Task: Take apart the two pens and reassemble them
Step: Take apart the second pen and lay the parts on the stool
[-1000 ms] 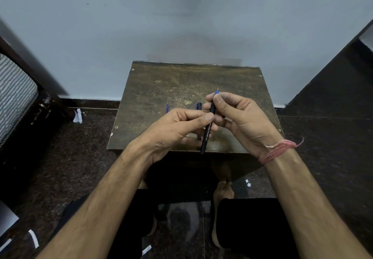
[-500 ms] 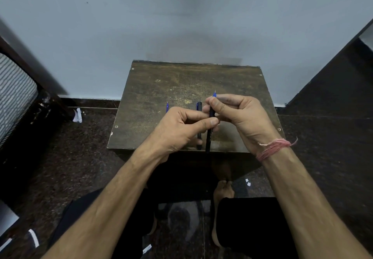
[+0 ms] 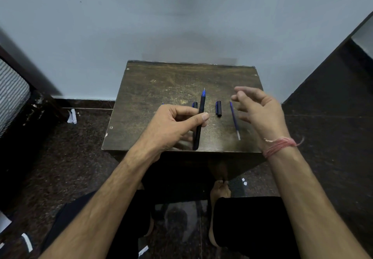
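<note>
The left hand pinches a slim black pen barrel with a blue tip between thumb and curled fingers, gripping it about midway along its length. The barrel points away from the person, blue tip toward the wall, its rear end reaching close to the near edge of the dark, scratched wooden tabletop. Any print on the barrel is too small and dark to read.

The right hand hovers over the right side of the tabletop with fingers spread and loosely bent, holding nothing; its fingertips look motion-blurred. A band of pinkish-red thread is wound round the right wrist.

On the tabletop, just beside the held barrel on its left, the top of another short black piece with a blue clip shows above the left hand's fingers; the rest of it is hidden. To the right of the barrel lies a short black pen cap with a blue clip, apart from it. Further right, a thin blue ink refill lies on the wood, near the right hand's fingers but not touching them. A tiny blue tip peeks out just beyond the left hand's knuckles; what it belongs to cannot be told
</note>
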